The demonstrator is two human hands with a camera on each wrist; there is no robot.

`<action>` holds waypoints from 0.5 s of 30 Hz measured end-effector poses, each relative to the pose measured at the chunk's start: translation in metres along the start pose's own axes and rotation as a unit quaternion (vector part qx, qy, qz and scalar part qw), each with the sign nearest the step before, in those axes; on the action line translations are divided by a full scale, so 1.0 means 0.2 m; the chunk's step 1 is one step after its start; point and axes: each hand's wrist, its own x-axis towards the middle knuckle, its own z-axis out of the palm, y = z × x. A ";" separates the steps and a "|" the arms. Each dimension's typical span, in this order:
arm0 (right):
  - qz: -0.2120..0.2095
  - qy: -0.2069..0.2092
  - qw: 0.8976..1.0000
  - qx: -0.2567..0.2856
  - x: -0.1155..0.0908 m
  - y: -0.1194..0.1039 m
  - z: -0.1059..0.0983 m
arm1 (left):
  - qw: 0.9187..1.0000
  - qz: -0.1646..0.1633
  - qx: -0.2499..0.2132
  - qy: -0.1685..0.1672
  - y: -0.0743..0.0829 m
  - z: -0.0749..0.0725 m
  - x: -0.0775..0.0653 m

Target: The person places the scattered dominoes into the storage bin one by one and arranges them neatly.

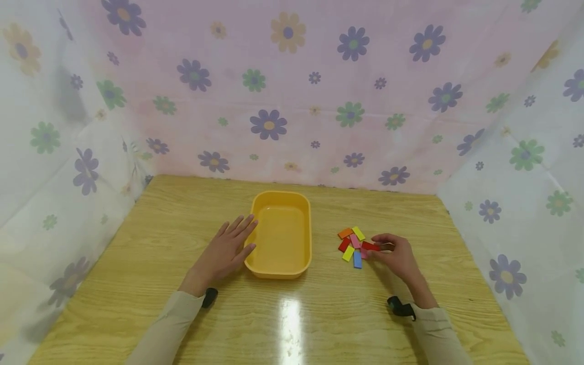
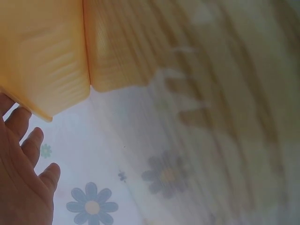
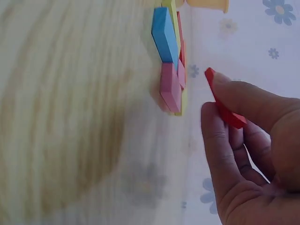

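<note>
My right hand (image 1: 396, 256) pinches a red block (image 3: 226, 108) between thumb and fingers, raised off the table in the right wrist view. Just left of it lies a cluster of small flat blocks, among them a blue block (image 1: 358, 259), a yellow block (image 1: 348, 253), an orange block (image 1: 345, 233) and a pink block (image 3: 170, 86). My left hand (image 1: 223, 253) has its fingers spread, their tips at the left rim of a yellow plastic tub (image 1: 279, 277). In the left wrist view those fingertips meet the tub's edge. Inside the tub only its bare floor shows.
The wooden table (image 1: 182, 203) carries the tub near its middle and the blocks right of it. A flowered cloth (image 1: 310, 96) hangs behind and on both sides. A dark wrist camera (image 1: 400, 307) sits on the right wrist, another (image 1: 210, 298) on the left.
</note>
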 end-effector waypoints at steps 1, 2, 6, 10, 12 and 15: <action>0.008 0.002 1.000 0.011 0.00 0.00 0.00 | 1.000 0.000 -0.002 -0.001 0.00 0.00 0.00; 0.012 0.005 1.000 0.019 0.00 0.00 0.01 | 1.000 -0.001 -0.004 -0.002 0.00 0.00 0.00; 0.026 0.018 0.999 0.040 0.00 0.01 0.03 | 1.000 0.002 -0.005 0.002 0.00 0.00 0.00; 0.036 0.027 0.997 0.063 0.00 0.01 0.04 | 1.000 0.000 -0.005 0.003 0.01 0.00 0.00; 0.038 0.030 0.997 0.066 0.00 0.02 0.04 | 1.000 0.000 -0.004 0.002 0.01 -0.01 0.00; 0.035 0.036 0.996 0.067 0.00 0.03 0.05 | 1.000 0.002 -0.002 0.002 0.01 -0.01 0.01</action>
